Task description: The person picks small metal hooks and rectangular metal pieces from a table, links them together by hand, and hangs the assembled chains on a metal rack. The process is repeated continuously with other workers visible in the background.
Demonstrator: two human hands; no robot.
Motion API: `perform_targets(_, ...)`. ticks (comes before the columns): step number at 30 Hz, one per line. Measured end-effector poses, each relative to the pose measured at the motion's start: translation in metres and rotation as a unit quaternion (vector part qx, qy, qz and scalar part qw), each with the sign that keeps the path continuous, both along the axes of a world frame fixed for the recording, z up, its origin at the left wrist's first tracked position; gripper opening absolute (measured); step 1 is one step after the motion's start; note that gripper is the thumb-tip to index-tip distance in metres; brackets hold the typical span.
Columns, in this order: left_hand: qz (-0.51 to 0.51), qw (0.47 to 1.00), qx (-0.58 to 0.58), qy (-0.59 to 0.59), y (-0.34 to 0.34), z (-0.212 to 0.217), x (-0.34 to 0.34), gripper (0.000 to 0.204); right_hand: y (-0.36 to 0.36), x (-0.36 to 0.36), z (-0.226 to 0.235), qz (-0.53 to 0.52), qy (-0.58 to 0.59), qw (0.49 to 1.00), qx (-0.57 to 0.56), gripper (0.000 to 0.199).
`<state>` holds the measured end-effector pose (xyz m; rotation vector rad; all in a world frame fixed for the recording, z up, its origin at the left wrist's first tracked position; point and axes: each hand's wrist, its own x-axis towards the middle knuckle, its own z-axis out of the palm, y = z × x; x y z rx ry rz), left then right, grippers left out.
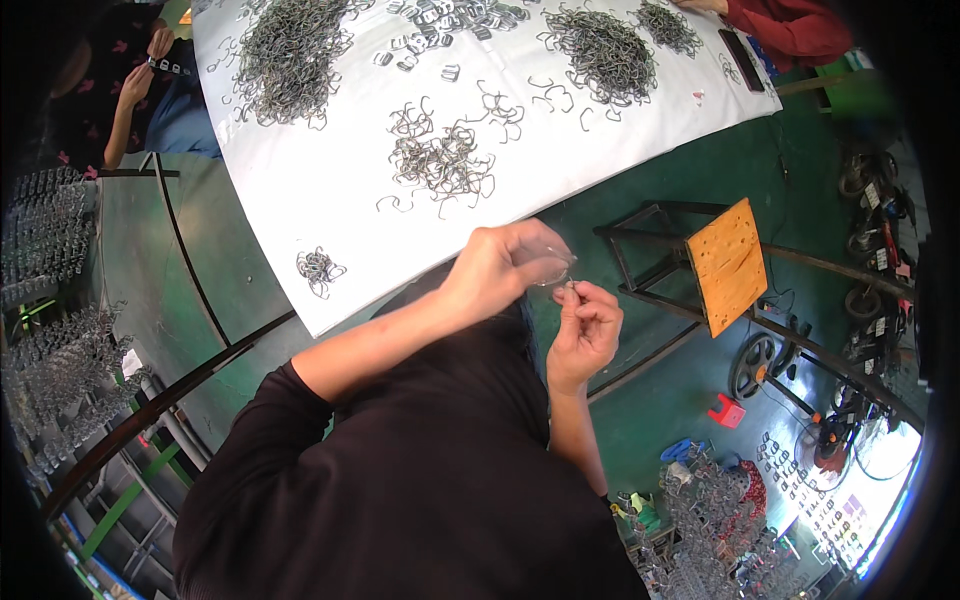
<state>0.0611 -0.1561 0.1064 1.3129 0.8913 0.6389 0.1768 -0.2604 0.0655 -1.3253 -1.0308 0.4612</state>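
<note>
Just off the table's near edge, my left hand (508, 262) is closed in a pinch, its fingertips a little blurred. A thin bent wire piece (557, 279) shows at those fingertips. My right hand (585, 335) faces it from the lower right, with thumb and forefinger pinched on the wire's near end and the other fingers curled in. The exact shape of the wire is hard to make out. On the white-covered table (330, 180), a loose heap of bent wire pieces (445, 165) lies beyond my hands. A smaller cluster of wire pieces (318, 271) sits near the left corner.
Larger wire heaps (290, 60) (605, 55) and scattered metal buckles (430, 25) cover the far table. A dark phone (741, 60) lies at the right edge. A wooden-topped stool (727, 268) stands right. Other people's hands (135, 85) work at left; a red sleeve (790, 28) shows far right.
</note>
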Motion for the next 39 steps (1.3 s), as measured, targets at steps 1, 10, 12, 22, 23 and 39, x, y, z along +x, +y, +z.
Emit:
perform_targets(1, -0.007, 1.0, -0.008, 0.011, -0.005, 0.006, 0.001, 0.012, -0.001, -0.001, -0.001, -0.01, -0.006, 1.0, -0.011, 0.021)
perform_targets(10, 0.037, 0.982, 0.183, 0.026, -0.019, 0.008, 0.0, 0.017, 0.005, -0.006, -0.004, -0.054, -0.069, 0.996, -0.023, 0.018)
perform_targets(12, 0.037, 0.979, 0.202, 0.019, -0.019, 0.004, -0.001, 0.017, 0.005, -0.003, -0.004, -0.047, -0.095, 0.994, -0.04, 0.018)
perform_targets(22, -0.003, 0.982, 0.189, 0.006, -0.014, -0.015, -0.012, 0.013, 0.137, 0.057, -0.042, 0.109, -0.245, 0.952, -0.146, 0.014)
perform_targets(23, -0.003, 0.982, 0.191, 0.009, -0.014, -0.016, -0.012, 0.013, 0.161, 0.053, -0.052, 0.136, -0.238, 0.947, -0.169, 0.015)
perform_targets(39, 0.051, 0.982, 0.181, 0.029, -0.019, -0.026, -0.018, 0.016, 0.293, 0.043, -0.075, 0.186, -0.346, 0.859, -0.33, 0.013)
